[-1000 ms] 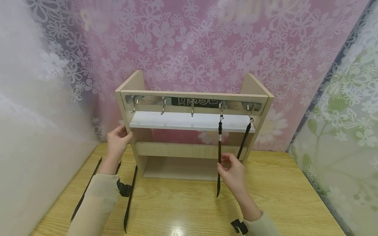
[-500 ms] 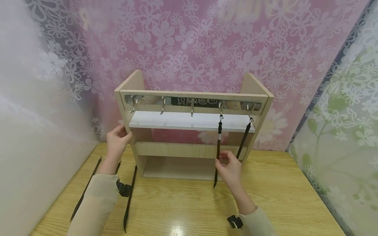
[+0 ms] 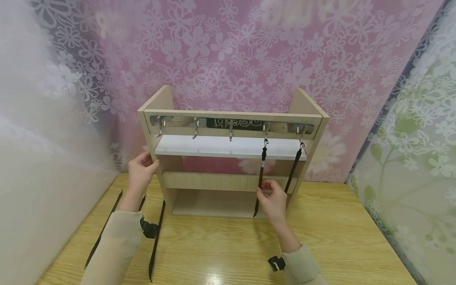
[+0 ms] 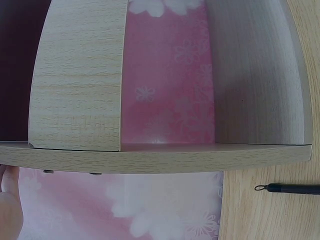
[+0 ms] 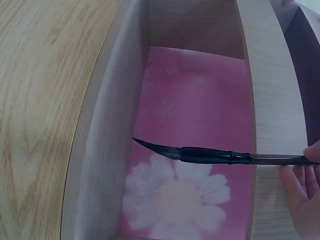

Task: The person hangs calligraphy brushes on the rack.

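Observation:
A calligraphy brush (image 3: 261, 170) hangs by its loop from the fourth hook from the left on a wooden shelf (image 3: 235, 115). My right hand (image 3: 273, 200) pinches its lower handle between thumb and fingers, and the brush leans slightly. In the right wrist view the dark tapered bristles of that calligraphy brush (image 5: 210, 156) point away from the hand. Another dark brush (image 3: 293, 170) hangs from the rightmost hook, partly behind my right hand. My left hand (image 3: 140, 170) holds the front edge of the shelf's left side panel, thumb in front; some fingertips are hidden.
Three dark brushes lie on the wooden table left of the shelf: a leftmost brush (image 3: 105, 227), a partly covered brush (image 3: 142, 201) and a nearer brush (image 3: 156, 241). Three bare hooks, including the middle hook (image 3: 230, 130), line the rail. Floral-patterned walls (image 3: 228, 59) surround the table.
My right hand has moved left and slightly up and away, carrying the lower end of the hanging brush with it. My left hand stays on the side panel.

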`<control>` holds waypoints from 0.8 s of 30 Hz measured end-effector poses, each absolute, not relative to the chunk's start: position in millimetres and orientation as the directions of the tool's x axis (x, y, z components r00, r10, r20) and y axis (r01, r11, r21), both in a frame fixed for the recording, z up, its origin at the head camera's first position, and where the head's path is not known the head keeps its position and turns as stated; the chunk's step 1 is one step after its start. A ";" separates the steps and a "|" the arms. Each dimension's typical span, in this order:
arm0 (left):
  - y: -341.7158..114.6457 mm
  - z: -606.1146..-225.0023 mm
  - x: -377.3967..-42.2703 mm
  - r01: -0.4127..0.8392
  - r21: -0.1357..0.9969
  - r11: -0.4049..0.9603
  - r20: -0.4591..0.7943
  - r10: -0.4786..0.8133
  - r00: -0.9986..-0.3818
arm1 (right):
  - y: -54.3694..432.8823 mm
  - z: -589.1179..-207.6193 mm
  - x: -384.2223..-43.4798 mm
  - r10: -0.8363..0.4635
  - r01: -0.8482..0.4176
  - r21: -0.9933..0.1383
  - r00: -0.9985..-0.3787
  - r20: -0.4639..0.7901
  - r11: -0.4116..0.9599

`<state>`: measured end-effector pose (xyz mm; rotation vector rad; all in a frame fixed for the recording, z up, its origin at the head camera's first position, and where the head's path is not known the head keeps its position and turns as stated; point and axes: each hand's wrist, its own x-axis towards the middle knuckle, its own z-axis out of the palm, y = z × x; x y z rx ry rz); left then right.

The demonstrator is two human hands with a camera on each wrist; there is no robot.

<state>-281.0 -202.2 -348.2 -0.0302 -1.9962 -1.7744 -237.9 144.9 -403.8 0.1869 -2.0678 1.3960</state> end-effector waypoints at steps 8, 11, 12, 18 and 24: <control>-202.4 -349.7 -281.5 0.315 0.933 0.174 0.354 -0.285 -0.891 | 143.7 -407.9 -242.0 0.232 -0.476 -0.770 -0.765 0.601 0.425; -199.1 -343.5 -276.5 0.317 0.933 0.168 0.354 -0.288 -0.890 | 143.9 -408.1 -242.5 0.234 -0.479 -0.771 -0.764 0.602 0.420; -197.8 -341.3 -274.3 0.319 0.933 0.167 0.355 -0.290 -0.889 | 143.9 -408.1 -242.6 0.234 -0.480 -0.772 -0.764 0.601 0.418; -192.7 -333.1 -265.8 0.327 0.930 0.169 0.364 -0.282 -0.888 | 143.6 -407.7 -242.6 0.238 -0.481 -0.772 -0.762 0.602 0.415; -192.2 -332.7 -264.5 0.335 0.928 0.164 0.370 -0.277 -0.887 | 143.8 -407.8 -242.4 0.236 -0.475 -0.787 -0.775 0.586 0.394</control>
